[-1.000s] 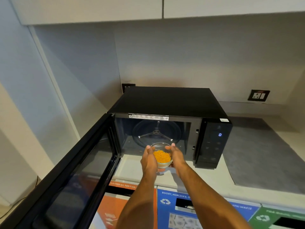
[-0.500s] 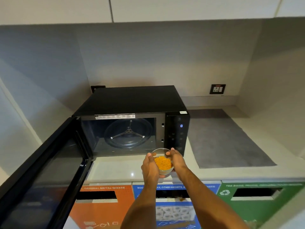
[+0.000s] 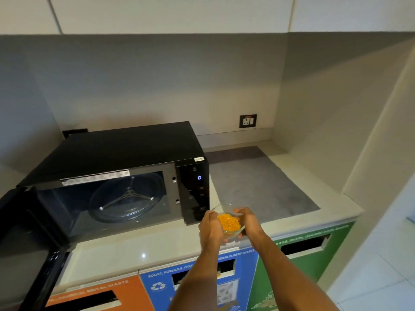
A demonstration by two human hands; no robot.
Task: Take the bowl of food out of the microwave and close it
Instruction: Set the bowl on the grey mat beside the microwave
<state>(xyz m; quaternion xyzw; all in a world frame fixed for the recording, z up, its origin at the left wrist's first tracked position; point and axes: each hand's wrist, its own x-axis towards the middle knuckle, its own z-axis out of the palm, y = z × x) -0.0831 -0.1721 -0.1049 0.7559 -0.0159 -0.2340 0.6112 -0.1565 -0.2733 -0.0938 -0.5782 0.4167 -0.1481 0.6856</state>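
A small clear glass bowl (image 3: 229, 223) of orange-yellow food is held in the air above the counter's front edge, just right of the microwave's control panel. My left hand (image 3: 210, 227) cups its left side and my right hand (image 3: 248, 221) its right side. The black microwave (image 3: 125, 151) stands on the counter with its door (image 3: 24, 250) swung wide open to the left. Inside, the glass turntable (image 3: 125, 198) is bare.
A grey mat (image 3: 258, 182) lies on the counter (image 3: 134, 250) right of the microwave. A wall socket (image 3: 248, 120) is behind it. Below the counter are orange (image 3: 94, 295), blue (image 3: 202, 281) and green (image 3: 310, 245) waste bin fronts. Cabinets hang overhead.
Both hands have carried the bowl out of the microwave cavity and to the right, past the control panel. My view has swung right too. The door has stayed open.
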